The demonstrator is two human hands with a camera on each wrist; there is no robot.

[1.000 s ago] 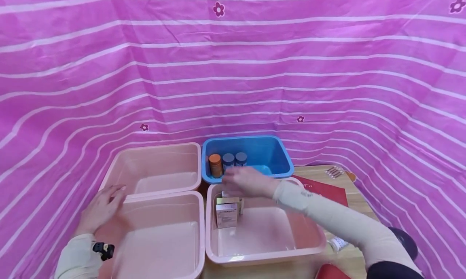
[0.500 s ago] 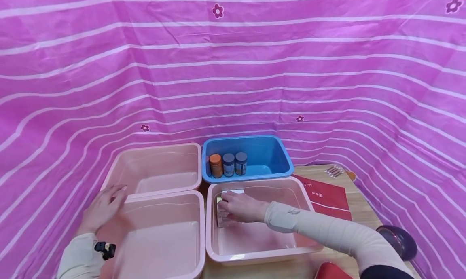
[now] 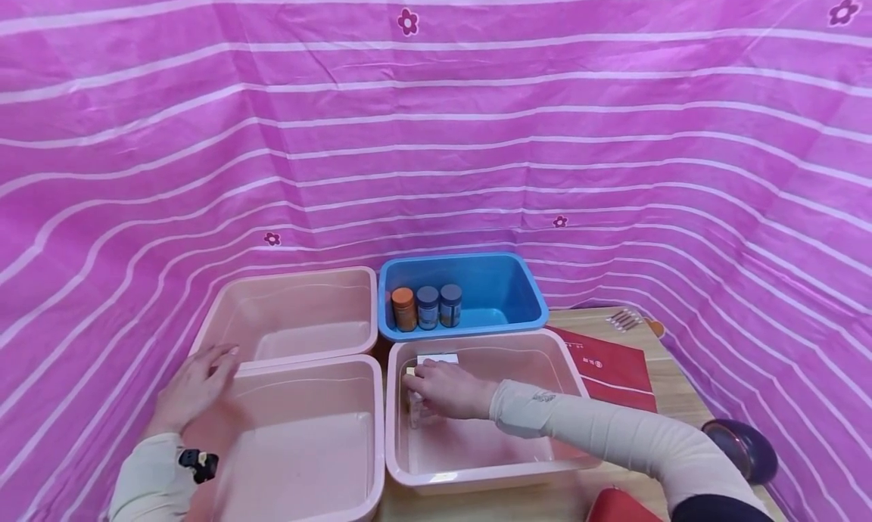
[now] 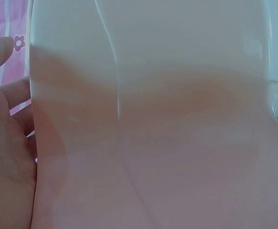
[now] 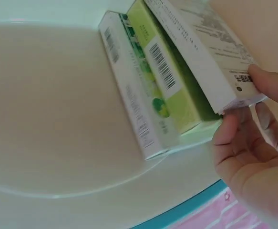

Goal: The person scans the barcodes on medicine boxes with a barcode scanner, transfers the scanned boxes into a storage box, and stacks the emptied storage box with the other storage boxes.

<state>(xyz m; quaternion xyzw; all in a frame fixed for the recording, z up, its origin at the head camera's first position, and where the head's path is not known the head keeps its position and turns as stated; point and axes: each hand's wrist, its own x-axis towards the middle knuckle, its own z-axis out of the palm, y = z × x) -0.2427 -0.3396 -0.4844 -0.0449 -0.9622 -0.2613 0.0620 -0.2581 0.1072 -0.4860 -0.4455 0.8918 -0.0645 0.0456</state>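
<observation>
Your grip is the weak spot here: your right hand (image 3: 451,390) pinches the white box (image 5: 203,50) only near one end, thumb on its printed face and fingers at its end, so it could swivel or slip if you twist your wrist. Its tilt adds a second risk: your fingers sit just beside the end of the green box (image 5: 174,78), and a careless push there could tip that one into the white-and-green box (image 5: 131,90) beyond it, since those two stand close together. The white box lies right at your right fingertips, angled away from the green box with a gap opening towards your hand; whether its far end touches, I cannot tell. All three are inside the pink tub (image 3: 490,474) your right hand reaches into. Your left hand (image 3: 194,389) is well apart from them, fingers loose over the rims of the pair of pink tubs (image 3: 293,365), pinching nothing
</observation>
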